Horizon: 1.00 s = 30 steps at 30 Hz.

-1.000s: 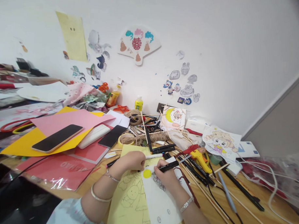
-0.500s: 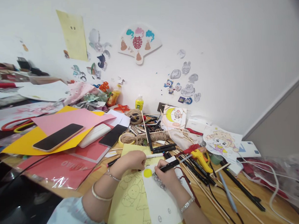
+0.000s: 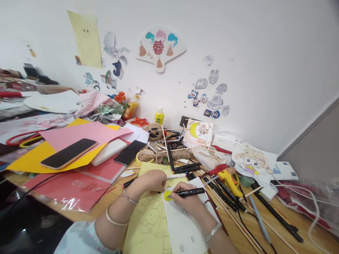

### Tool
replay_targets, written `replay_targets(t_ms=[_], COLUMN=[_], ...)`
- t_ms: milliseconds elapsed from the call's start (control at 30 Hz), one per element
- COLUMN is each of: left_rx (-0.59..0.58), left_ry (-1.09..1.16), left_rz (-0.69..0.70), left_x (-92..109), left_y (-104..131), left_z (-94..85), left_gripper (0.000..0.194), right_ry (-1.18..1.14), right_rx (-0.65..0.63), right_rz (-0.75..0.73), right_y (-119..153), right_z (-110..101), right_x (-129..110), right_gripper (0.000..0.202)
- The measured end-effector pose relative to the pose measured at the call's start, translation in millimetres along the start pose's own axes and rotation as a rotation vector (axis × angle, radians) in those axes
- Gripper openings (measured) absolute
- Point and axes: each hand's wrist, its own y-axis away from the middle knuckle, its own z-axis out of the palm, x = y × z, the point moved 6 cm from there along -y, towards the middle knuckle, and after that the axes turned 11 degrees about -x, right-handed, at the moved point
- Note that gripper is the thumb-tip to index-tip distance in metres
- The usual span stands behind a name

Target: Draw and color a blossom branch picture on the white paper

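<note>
My right hand (image 3: 187, 198) grips a black marker (image 3: 191, 192), its tip end at a yellow-coloured circle (image 3: 167, 195) on a white sheet (image 3: 179, 227) with small line drawings. My left hand (image 3: 155, 181) is closed, fingers curled down at the top left edge of that sheet; what is in them, if anything, is hidden. Under the white sheet lies a yellow sheet (image 3: 139, 229) with pencil-like figure drawings. A white marker (image 3: 176, 175) lies just beyond my left hand, and a dark marker end (image 3: 128, 183) shows left of it.
To the left are a phone (image 3: 69, 153), coloured paper and a red packet (image 3: 81, 190). Twine (image 3: 155, 131), thin sticks and several black markers crowd the back. Right of my hands lie a yellow glue gun (image 3: 229, 184), a blue-grey pen tool (image 3: 259, 219) and white cables.
My right hand has shifted slightly up and left, bringing the marker over the yellow circle and tilting it flatter. My left hand stays in place. The view has shifted slightly.
</note>
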Motion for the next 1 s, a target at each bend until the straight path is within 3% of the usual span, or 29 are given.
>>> replay_targets(t_ms=[200, 467, 667, 867, 1000], left_rx=[-0.010, -0.009, 0.000, -0.012, -0.015], left_ry=[-0.065, -0.081, -0.090, -0.084, -0.074], left_rz=[-0.008, -0.005, 0.003, 0.004, 0.000], left_x=[2.4, 3.3, 4.1, 3.6, 2.1], left_y=[1.1, 2.9, 2.7, 1.5, 0.9], left_z=[-1.0, -1.2, -2.3, -1.5, -0.5], left_gripper=[0.016, 0.014, 0.015, 0.016, 0.017], right_ry=[-0.055, -0.030, -0.028, 0.013, 0.013], right_rx=[-0.074, -0.048, -0.075, 0.019, 0.003], right_rz=[0.002, -0.013, -0.027, 0.015, 0.008], right_y=[-1.4, 0.7, -0.6, -0.8, -0.8], right_z=[4.3, 2.0, 3.3, 0.4, 1.5], right_x=[-1.1, -3.8, -3.0, 7.4, 4.7], right_gripper=[0.001, 0.012, 0.007, 0.015, 0.014])
